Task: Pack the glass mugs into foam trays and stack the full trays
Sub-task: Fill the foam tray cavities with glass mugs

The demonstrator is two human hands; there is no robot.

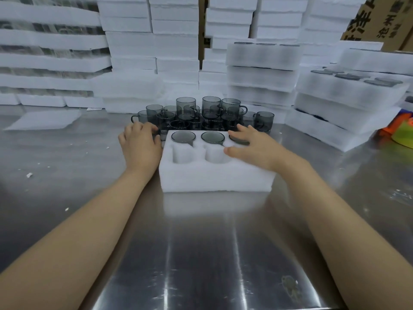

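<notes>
Loose mugs [196, 115] crowding behind tray [214, 177]

- Your foam tray [214, 177] is plain white.
- Your glass mugs [186, 106] are smoky grey and see-through.
- Your tabletop [201, 253] is silvery grey, flecked with white crumbs.
- The foam stacks [174, 41] behind are white.
- The cardboard box [384, 19] is brown with black characters.

Mugs [196, 115] behind foam tray [214, 177] on table [201, 253]
</notes>
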